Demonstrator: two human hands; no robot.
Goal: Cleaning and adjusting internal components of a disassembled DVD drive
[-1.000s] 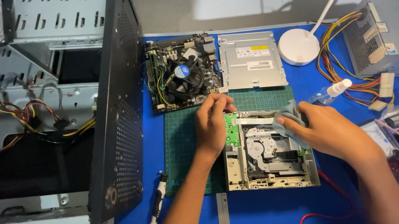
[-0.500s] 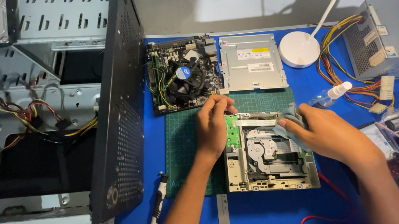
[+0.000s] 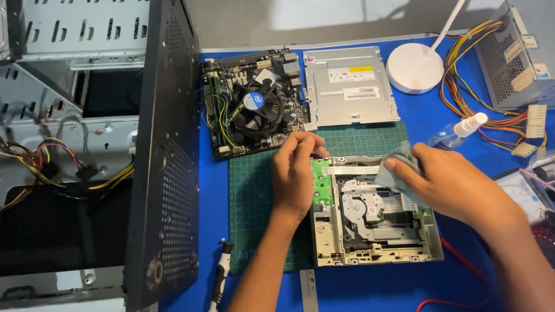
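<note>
Head view: motherboard (image 3: 254, 103), lamp base (image 3: 415, 67) behind drive (image 3: 371, 211)

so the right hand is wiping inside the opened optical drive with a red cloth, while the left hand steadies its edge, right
Not quite: the cloth is pale grey-blue, not red, as the head view shows. The right hand does press it into the opened optical drive while the left hand rests on its left edge.

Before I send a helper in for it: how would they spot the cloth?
Find the green cutting mat on the blue table; the opened optical drive lies on it. The right hand presses a small grey cloth onto the drive's top, the only soft thing among metal parts.
</note>
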